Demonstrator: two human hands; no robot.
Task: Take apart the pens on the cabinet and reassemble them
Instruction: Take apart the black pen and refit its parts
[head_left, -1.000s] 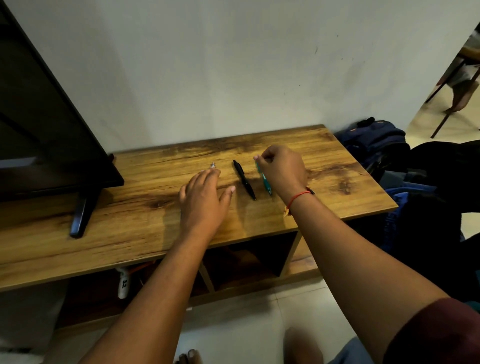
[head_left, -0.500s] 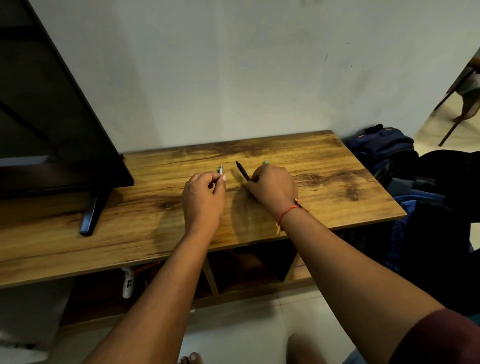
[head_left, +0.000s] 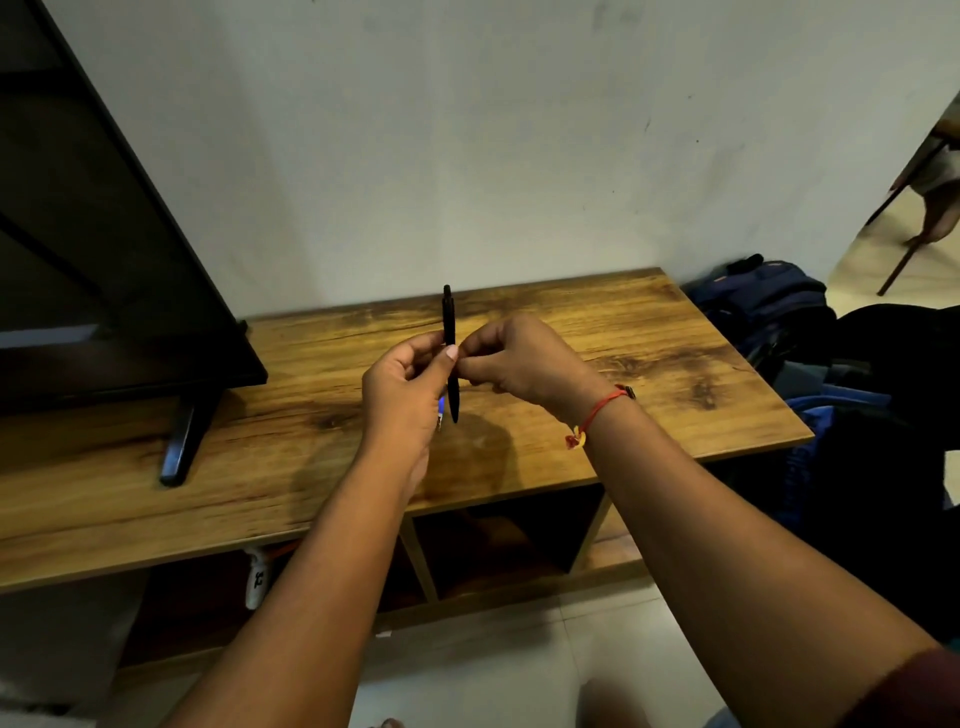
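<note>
Wood-grain cabinet (head_left: 649, 364) against a plain pale wall, that's the whole setup, and everything else I'll place off the cabinet. Both hands are up over the middle of its top, just clear of the surface, and they meet on a black pen (head_left: 450, 322) that stands pretty much upright between them, with its upper end poking above the fingers and its lower end hanging down near the wood. The left hand (head_left: 405, 395) has its fingers curled in and its thumb pressed on the barrel about halfway along. The right hand (head_left: 519, 364) is closed in a pinch on that same middle stretch, coming in from the other side. Down by the left palm a small blue bit (head_left: 441, 404) shows right beside the pen's lower half; I honestly can't make out what it is or whether the hand is gripping it. There's a red thread bracelet (head_left: 602, 408) on the right wrist. On the cabinet's left end sits a dark TV (head_left: 104, 260) on a slanted black foot (head_left: 182, 441). Off the cabinet's right end, some dark blue backpacks (head_left: 763, 306) are piled on the floor. In the open shelf under the top, toward the left, something white (head_left: 255, 579) is tucked in.
</note>
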